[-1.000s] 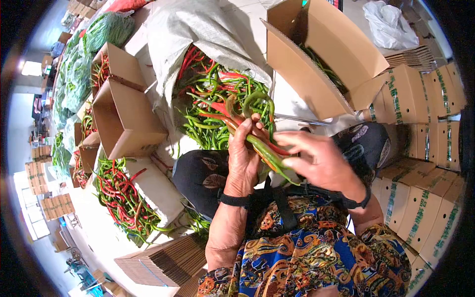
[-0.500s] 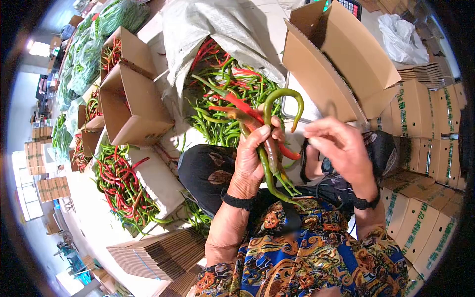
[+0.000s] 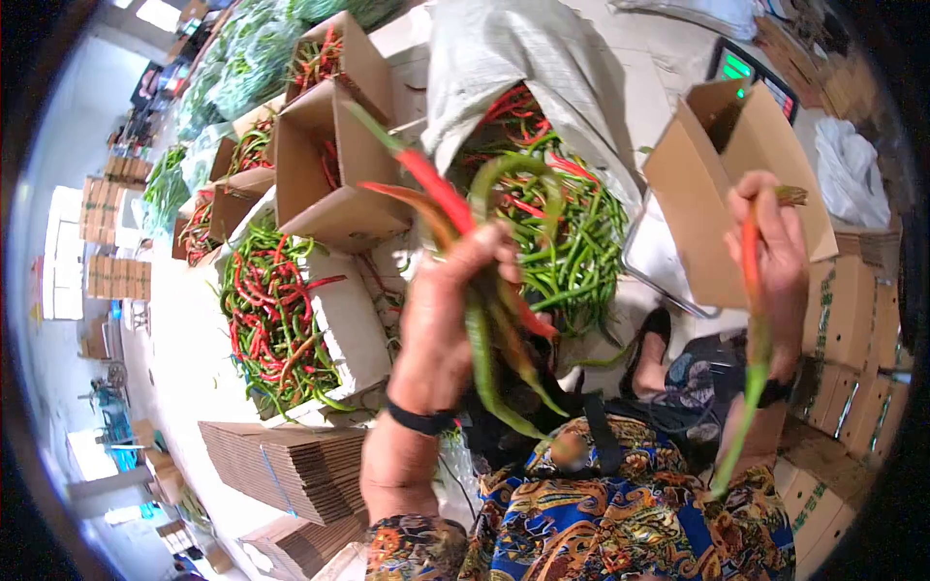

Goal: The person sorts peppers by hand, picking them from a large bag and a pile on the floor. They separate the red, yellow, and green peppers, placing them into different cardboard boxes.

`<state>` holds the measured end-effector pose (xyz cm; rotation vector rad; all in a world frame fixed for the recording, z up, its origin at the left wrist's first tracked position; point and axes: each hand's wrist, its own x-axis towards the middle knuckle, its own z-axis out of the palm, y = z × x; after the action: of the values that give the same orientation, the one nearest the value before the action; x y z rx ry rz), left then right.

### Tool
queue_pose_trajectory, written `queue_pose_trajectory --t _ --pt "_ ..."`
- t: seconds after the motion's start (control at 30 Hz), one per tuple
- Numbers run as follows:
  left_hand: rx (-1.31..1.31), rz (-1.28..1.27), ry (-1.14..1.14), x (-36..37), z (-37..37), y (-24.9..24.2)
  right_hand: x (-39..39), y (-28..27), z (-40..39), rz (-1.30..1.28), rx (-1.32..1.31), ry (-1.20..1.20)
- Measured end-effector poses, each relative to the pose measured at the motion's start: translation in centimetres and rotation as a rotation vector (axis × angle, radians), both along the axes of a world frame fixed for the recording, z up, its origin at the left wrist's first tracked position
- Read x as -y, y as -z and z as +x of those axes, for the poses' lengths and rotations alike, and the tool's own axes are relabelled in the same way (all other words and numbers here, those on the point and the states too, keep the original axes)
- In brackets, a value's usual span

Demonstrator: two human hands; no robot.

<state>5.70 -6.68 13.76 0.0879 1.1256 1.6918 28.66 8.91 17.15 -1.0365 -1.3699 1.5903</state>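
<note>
My left hand (image 3: 450,310) is closed around a bunch of long chili peppers (image 3: 436,189), red, orange and green, one with a hooked end. They stick out above and below my fist and are a little blurred. Out to the right, my right hand (image 3: 775,237) grips a single red chili pepper (image 3: 752,257), its long green stem end hanging down. That hand is in front of an upright open cardboard box (image 3: 683,184). Beyond my left hand, loose green and red chili peppers (image 3: 576,247) spill from the mouth of a white woven sack (image 3: 533,58).
On the left stand a white foam box (image 3: 358,329) of mixed chilies and open cartons (image 3: 339,208). Flattened cardboard (image 3: 281,470) is stacked at lower left. Printed cartons (image 3: 843,310) line the right side. A scale with a lit display (image 3: 736,66) is behind the upright box.
My right hand has moved right, away from the bunch, and now holds one chili pepper. My left hand has shifted left and down with its bunch. The view has turned rightward.
</note>
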Motion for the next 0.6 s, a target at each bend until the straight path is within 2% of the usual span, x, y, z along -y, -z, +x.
queue_pose_trajectory --t 0.03,0.1,0.17,0.23,0.27,0.3,0.4,0.5,0.53,0.6 --pt "-0.173 0.009 -0.038 0.4 -2.5 -1.4 -1.2 0.4 0.9 -0.071 -0.081 -0.155" --pt "-0.211 0.01 -0.12 0.6 -7.5 -4.9 -1.2 2.1 0.5 -0.031 0.09 -0.149" --pt "-0.427 0.022 -0.131 0.5 -14.3 -5.9 -1.1 4.8 0.6 -0.118 0.218 -0.213" --pt "-0.33 0.084 -0.189 -0.7 -19.3 -7.9 -0.5 7.2 -1.1 -0.122 0.118 -0.224" --pt "-0.378 0.056 -0.139 -0.6 -22.7 -7.9 -0.4 7.8 -1.9 -0.161 0.111 -0.252" --pt "-0.425 0.031 -0.089 -0.6 -25.7 -7.4 -0.3 8.1 -2.8 -0.197 0.104 -0.279" --pt "-0.479 -0.057 -0.266 -1.7 -29.6 -6.5 -0.2 8.1 -6.0 -0.208 0.083 -0.313" --pt "-0.761 -0.269 -0.219 -1.3 -41.7 -1.2 -1.7 9.5 -8.1 -0.179 0.076 -0.327" --pt "-0.919 -0.428 -0.251 -1.1 -41.7 -0.2 -1.9 9.5 -9.2 -0.167 0.08 -0.322" --pt "-1.11 -0.442 -0.294 -1.1 -41.4 2.6 -2.3 9.3 -11.2 -0.135 0.089 -0.326"
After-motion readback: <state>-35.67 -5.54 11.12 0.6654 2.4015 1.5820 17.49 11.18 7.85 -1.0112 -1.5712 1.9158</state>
